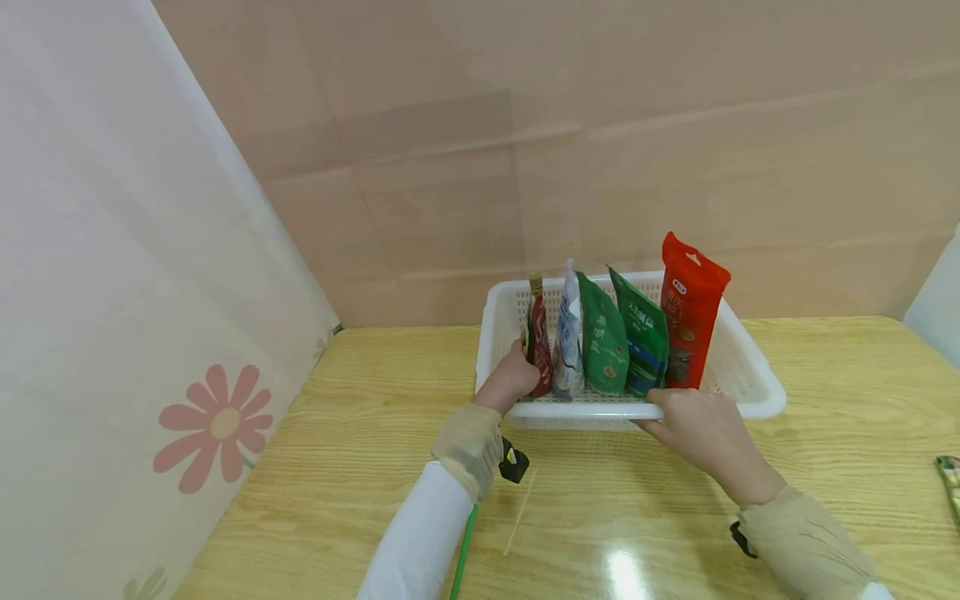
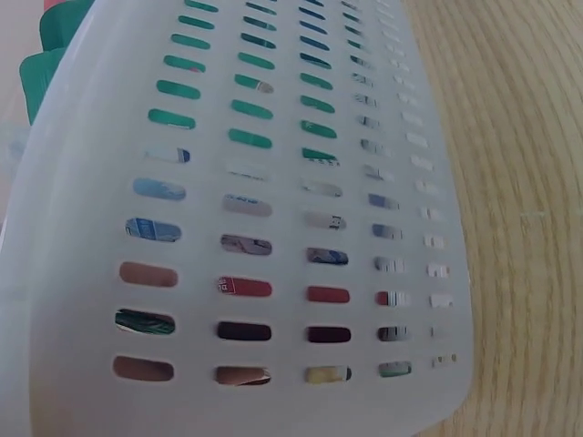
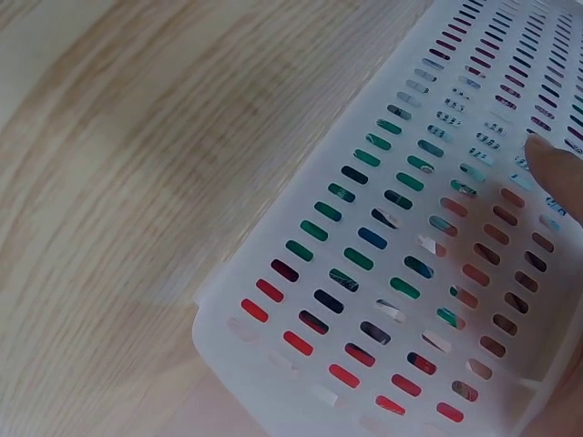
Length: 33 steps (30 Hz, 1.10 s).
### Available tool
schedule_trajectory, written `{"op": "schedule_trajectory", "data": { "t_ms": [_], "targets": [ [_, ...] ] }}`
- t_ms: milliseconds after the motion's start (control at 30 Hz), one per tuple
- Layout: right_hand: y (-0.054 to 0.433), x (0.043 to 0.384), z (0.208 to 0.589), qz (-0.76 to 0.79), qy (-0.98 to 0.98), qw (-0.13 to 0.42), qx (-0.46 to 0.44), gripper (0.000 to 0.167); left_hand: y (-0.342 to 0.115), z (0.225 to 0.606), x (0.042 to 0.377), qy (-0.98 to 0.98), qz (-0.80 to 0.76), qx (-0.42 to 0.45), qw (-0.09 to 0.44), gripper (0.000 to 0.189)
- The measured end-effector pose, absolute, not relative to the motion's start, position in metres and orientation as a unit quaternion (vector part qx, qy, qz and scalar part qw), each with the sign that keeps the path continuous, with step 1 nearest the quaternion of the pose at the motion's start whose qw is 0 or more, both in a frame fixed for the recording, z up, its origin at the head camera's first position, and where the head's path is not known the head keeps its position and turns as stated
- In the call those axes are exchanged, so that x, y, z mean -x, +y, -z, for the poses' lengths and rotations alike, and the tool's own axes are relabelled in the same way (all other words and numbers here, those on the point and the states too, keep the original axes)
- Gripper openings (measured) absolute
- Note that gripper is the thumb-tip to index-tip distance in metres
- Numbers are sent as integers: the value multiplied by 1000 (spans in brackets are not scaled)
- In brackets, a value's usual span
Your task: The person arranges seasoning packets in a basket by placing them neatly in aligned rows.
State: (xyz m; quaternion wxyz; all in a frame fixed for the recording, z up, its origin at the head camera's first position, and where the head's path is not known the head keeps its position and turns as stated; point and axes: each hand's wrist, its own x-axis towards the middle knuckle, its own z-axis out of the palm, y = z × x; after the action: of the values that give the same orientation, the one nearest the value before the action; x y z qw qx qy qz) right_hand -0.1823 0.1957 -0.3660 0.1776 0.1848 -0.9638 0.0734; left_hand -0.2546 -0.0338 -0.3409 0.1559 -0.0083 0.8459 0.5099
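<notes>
A white perforated plastic basket (image 1: 577,410) sits on the wooden table, holding upright goods. My left hand (image 1: 513,377) reaches inside its left end and seems to pinch a narrow dark packet (image 1: 528,340), mostly hidden by the hand, beside a dark red bottle (image 1: 539,333) with a gold cap. Farther right stand a white-blue bag (image 1: 568,342), a green bag (image 1: 604,337), another green bag (image 1: 641,329) and a tall red bag (image 1: 693,308). My right hand (image 1: 697,421) grips the front rim, thumb (image 3: 557,177) against the outer wall and fingers inside, seen through the slots.
A black object (image 1: 513,462) shows beside my left wrist, and a green strip (image 1: 463,550) runs below that sleeve. Part of a green patterned packet (image 1: 951,479) lies at the right edge. A beige wall covering (image 1: 525,167) rises behind the table; a white flowered curtain (image 1: 187,292) borders the left.
</notes>
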Motion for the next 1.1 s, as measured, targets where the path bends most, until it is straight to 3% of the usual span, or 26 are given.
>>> {"op": "schedule_trajectory", "data": {
  "t_ms": [200,567,867,1100],
  "targets": [
    [196,182,367,-69,-964,183,-181,30,-33,342,256,828,-535,24,167,71],
    [194,181,367,-77,-966,169,-178,27,-34,343,254,806,-576,28,131,69],
    [194,181,365,-74,-966,171,-179,29,-34,342,252,848,-523,19,86,41],
    [194,181,366,-78,-966,174,-176,26,-34,343,255,854,-509,16,102,50]
  ]
}}
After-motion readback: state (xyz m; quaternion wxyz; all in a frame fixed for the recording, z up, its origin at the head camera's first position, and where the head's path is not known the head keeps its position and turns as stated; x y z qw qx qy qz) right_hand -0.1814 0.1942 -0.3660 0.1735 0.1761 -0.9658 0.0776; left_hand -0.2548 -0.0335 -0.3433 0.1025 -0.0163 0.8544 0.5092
